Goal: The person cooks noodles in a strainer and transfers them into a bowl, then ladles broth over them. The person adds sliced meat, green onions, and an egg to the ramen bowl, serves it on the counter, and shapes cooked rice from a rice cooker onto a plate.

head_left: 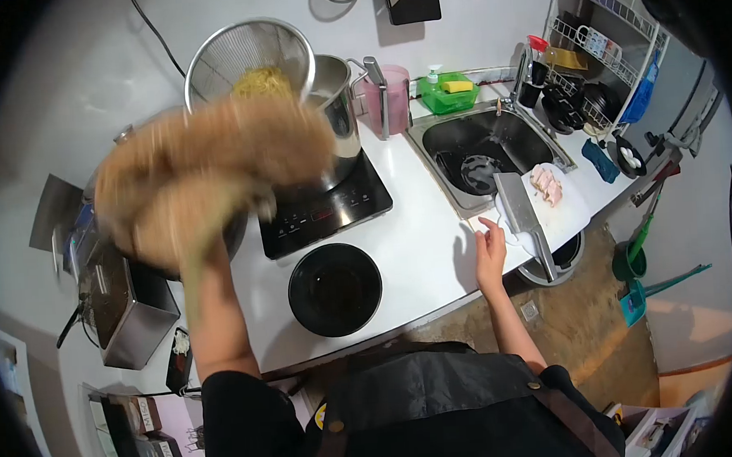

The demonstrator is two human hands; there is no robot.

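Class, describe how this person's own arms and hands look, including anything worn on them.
The left sleeve and right sleeve are short and black, plain where visible. Below them, the forearms are bare. The right hand wears no glove, and no watch shows at its wrist. The left hand is too blurred to detail.

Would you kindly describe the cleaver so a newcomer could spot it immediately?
Beside the metal sink is a white cutting board. Along its left side lies the cleaver, set apart from the pale meat slices by its broad rectangular blade.
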